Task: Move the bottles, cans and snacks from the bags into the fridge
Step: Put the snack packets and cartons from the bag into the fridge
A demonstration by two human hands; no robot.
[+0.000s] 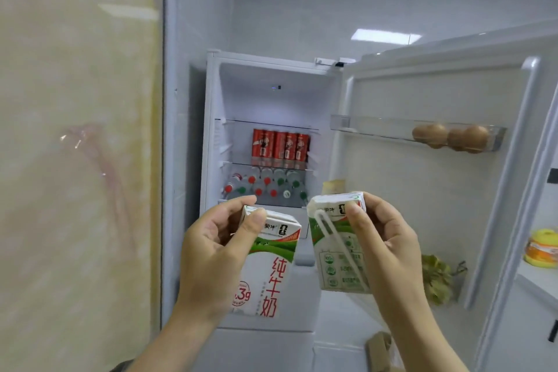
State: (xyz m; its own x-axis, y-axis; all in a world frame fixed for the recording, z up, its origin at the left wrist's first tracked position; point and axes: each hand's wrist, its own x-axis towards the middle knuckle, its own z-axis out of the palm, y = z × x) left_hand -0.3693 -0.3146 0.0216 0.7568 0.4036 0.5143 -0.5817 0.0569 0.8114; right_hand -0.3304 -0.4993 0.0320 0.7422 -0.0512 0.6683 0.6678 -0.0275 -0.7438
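Note:
I hold two white and green milk cartons up in front of the open fridge [211, 130]. My left hand [211, 254] grips one carton [268, 266] by its top, red characters facing me. My right hand [383, 248] grips the other carton [335, 254] by its top right corner, its back with a wrapped straw facing me. Inside the fridge a row of red cans [280, 146] stands on the upper glass shelf. Several bottles with red and green caps [265, 187] stand on the shelf below.
The fridge door [422, 190] stands open to the right. Its upper rack [377, 130] holds brown eggs [453, 137]. A greenish bundle [437, 278] sits lower in the door. A yellow container [543, 248] stands on a ledge at far right. A marbled wall panel [75, 160] fills the left.

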